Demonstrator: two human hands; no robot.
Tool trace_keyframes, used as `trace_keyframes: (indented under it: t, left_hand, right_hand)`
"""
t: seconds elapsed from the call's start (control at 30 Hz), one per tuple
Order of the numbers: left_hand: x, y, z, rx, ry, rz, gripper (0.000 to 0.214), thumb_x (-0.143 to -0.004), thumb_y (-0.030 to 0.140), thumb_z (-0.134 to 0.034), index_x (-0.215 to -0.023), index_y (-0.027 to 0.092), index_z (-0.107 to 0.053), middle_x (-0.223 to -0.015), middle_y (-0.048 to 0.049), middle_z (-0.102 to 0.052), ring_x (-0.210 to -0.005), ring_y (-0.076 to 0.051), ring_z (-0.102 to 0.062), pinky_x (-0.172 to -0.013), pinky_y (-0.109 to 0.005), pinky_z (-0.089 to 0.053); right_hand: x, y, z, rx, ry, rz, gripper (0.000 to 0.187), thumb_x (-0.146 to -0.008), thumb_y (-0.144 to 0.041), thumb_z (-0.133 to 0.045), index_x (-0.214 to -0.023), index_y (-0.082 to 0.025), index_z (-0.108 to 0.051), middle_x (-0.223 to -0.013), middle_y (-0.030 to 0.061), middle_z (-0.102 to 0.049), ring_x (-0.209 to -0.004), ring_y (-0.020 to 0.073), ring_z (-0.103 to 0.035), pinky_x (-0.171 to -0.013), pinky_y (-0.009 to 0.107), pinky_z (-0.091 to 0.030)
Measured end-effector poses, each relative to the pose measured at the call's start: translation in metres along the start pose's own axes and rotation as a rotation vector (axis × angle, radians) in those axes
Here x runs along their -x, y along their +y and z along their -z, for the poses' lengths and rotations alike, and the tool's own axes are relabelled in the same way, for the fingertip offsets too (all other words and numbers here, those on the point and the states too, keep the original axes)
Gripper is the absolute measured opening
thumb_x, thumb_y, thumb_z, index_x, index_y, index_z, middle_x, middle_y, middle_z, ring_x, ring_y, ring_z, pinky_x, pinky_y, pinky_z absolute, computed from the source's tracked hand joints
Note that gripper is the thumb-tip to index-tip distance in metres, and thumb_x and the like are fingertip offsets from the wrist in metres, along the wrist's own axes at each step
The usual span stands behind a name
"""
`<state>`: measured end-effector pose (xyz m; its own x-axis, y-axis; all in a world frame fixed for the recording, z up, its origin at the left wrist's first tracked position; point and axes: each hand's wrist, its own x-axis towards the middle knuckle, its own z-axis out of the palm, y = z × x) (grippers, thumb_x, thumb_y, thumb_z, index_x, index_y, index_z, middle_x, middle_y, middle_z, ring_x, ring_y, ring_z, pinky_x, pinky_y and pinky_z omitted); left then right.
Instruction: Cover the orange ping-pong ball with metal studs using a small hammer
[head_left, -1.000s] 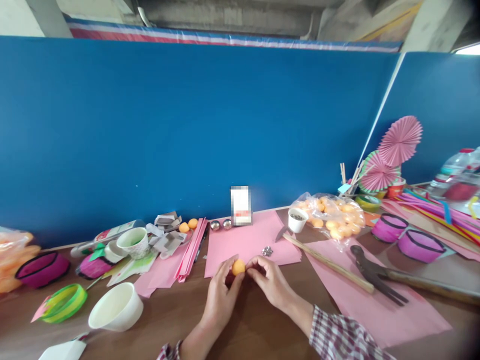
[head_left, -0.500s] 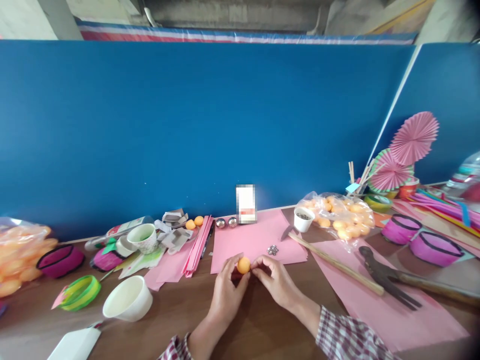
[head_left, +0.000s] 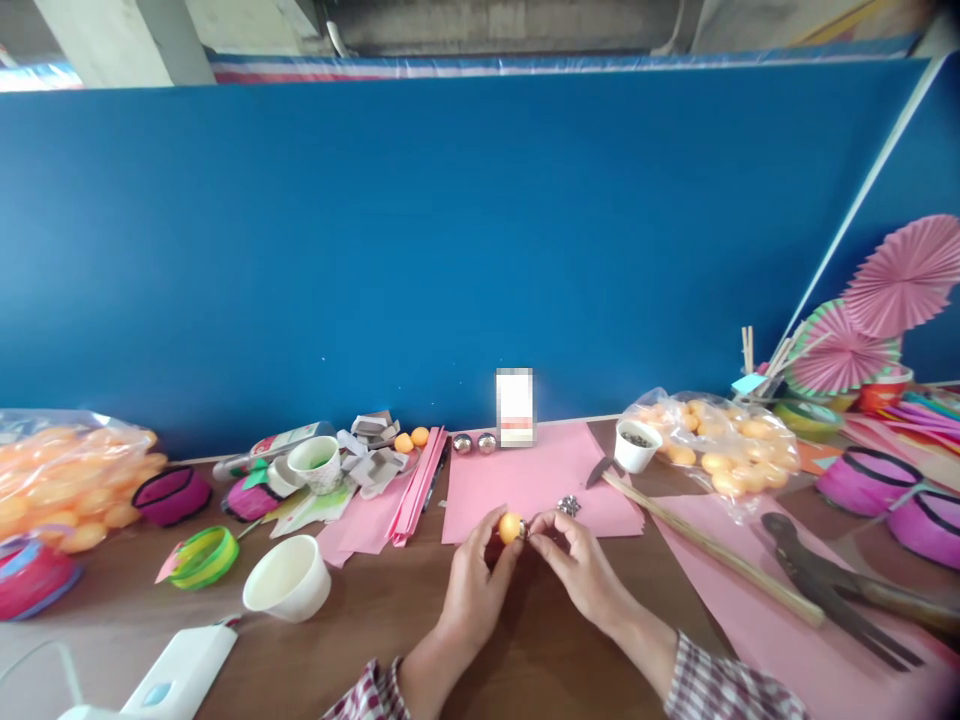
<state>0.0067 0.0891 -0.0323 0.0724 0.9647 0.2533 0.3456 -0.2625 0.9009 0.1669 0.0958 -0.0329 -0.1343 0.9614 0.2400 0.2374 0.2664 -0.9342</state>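
Between the thumb and fingers of my left hand [head_left: 480,575] is an orange ping-pong ball [head_left: 511,527]. My right hand [head_left: 574,570] pinches a small shiny metal piece [head_left: 524,529] against the ball's right side; its exact kind is too small to tell. Just behind my right fingers, a little pile of shiny metal pieces [head_left: 568,506] lies on a pink paper sheet [head_left: 510,490]. Two round silvery objects [head_left: 474,443] sit at the back of that sheet.
On the right are a hammer [head_left: 840,585], a smaller wooden-handled hammer [head_left: 712,545], a white cup of small dark bits [head_left: 637,446] and a bag of orange balls [head_left: 735,450]. At left stand a white bowl [head_left: 287,580], a green tape roll [head_left: 204,558] and another ball bag [head_left: 67,480].
The camera view has turned left, so everything sits further right. A shiny metal piece now shows at the ball's right side, between it and my right fingertips.
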Motion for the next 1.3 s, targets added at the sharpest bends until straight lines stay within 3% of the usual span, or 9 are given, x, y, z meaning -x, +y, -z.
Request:
trace_keyframes:
  t: [0.13,0.27,0.37,0.57,0.8,0.93,1.07,1.3]
  left_hand:
    - [0.001,0.0,0.0,0.045,-0.016,-0.001,0.04,-0.085,0.029,-0.05,-0.124,0.021,-0.045,-0.11,-0.0058,-0.065,-0.1,-0.02,-0.062,-0.088,-0.033,-0.049]
    - [0.001,-0.001,0.001,0.035,-0.035,-0.019,0.037,-0.088,0.029,-0.046,-0.123,0.021,-0.048,-0.115,-0.0067,-0.063,-0.107,-0.02,-0.058,-0.094,-0.034,-0.045]
    - [0.001,-0.002,0.001,0.029,-0.027,-0.042,0.037,-0.089,0.029,-0.044,-0.125,0.021,-0.048,-0.12,-0.0078,-0.06,-0.112,-0.021,-0.055,-0.098,-0.037,-0.042]
    - [0.0,-0.005,0.0,0.026,0.054,-0.086,0.037,-0.089,0.028,-0.044,-0.125,0.02,-0.048,-0.118,-0.0099,-0.058,-0.105,-0.021,-0.058,-0.092,-0.036,-0.046]
    - [-0.001,-0.002,0.0,0.083,0.028,-0.079,0.031,-0.086,0.027,-0.05,-0.117,0.021,-0.054,-0.114,-0.008,-0.06,-0.103,-0.02,-0.058,-0.091,-0.035,-0.047]
    - [0.0,-0.007,-0.004,0.206,-0.027,-0.028,0.041,-0.08,0.023,-0.058,-0.12,0.02,-0.049,-0.114,-0.0091,-0.059,-0.097,-0.02,-0.061,-0.082,-0.033,-0.053]
    - [0.0,-0.01,-0.004,0.201,-0.037,-0.02,0.037,-0.079,0.021,-0.059,-0.115,0.02,-0.051,-0.108,-0.0083,-0.062,-0.091,-0.019,-0.063,-0.079,-0.033,-0.053]
    - [-0.002,-0.002,0.001,0.083,-0.017,-0.131,0.03,-0.083,0.02,-0.053,-0.113,0.02,-0.056,-0.111,-0.008,-0.057,-0.103,-0.021,-0.057,-0.087,-0.034,-0.049]
  right_hand:
    - [0.001,0.0,0.001,-0.051,-0.023,-0.022,0.013,-0.084,-0.033,-0.052,-0.08,-0.021,-0.054,-0.099,0.0034,-0.062,-0.09,0.018,-0.056,-0.082,0.03,-0.043]
    - [0.002,0.002,0.001,-0.052,-0.042,-0.041,0.015,-0.084,-0.036,-0.051,-0.08,-0.021,-0.053,-0.081,0.0007,-0.061,-0.071,0.015,-0.054,-0.071,0.029,-0.045]
    - [0.002,0.002,0.0,-0.068,-0.055,-0.038,0.015,-0.084,-0.036,-0.051,-0.081,-0.021,-0.052,-0.075,-0.0002,-0.059,-0.069,0.015,-0.054,-0.07,0.029,-0.046]
    - [0.003,-0.002,-0.001,-0.085,-0.054,-0.028,0.016,-0.083,-0.035,-0.052,-0.08,-0.02,-0.052,-0.089,0.0032,-0.061,-0.07,0.0143,-0.054,-0.07,0.029,-0.046]
    - [0.002,-0.001,-0.002,-0.116,-0.052,-0.037,0.017,-0.082,-0.036,-0.053,-0.079,-0.019,-0.054,-0.101,0.0059,-0.061,-0.084,0.0178,-0.057,-0.076,0.029,-0.046]
    - [0.002,0.001,-0.002,-0.144,-0.059,-0.041,0.016,-0.083,-0.036,-0.053,-0.08,-0.019,-0.054,-0.098,0.0053,-0.062,-0.086,0.0187,-0.057,-0.076,0.03,-0.045]
    - [0.002,0.002,-0.001,-0.15,-0.075,-0.046,0.015,-0.083,-0.034,-0.053,-0.079,-0.02,-0.054,-0.094,0.0036,-0.062,-0.083,0.0172,-0.056,-0.075,0.029,-0.045]
    - [0.001,0.002,0.0,-0.105,-0.074,-0.053,0.017,-0.082,-0.036,-0.054,-0.077,-0.019,-0.055,-0.083,0.0018,-0.063,-0.079,0.0165,-0.056,-0.073,0.027,-0.044]
